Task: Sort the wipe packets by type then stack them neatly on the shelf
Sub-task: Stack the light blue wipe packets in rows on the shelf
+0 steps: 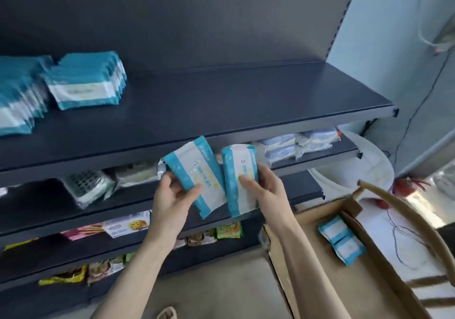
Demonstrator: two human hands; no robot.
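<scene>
You had a packet in each hand, both held up in front of the edge of the top shelf (221, 111). Your left hand (172, 195) gripped the left packet (197, 170) near its lower end, thumb pressed across the printed face and fingers curled behind. Its long axis ran on a slant, top end leaning left, bottom end angled toward the other packet. Your right hand (264, 188) held the right packet (240, 170) low down too, thumb laid on the front, fingers wrapped round its right edge. That one stood nearly upright, long axis close to vertical, printed face toward you. The two packets sat just beside each other, closest at the bottom, spreading apart at the top.

Up on the shelf, at the left, one stack of teal-and-white packets (86, 82) lay flat, with a second stack (17, 94) just beside it at the frame's edge. Down to your right, more packets (341, 242) lay in the cardboard box (315, 281), well apart from your hands.
</scene>
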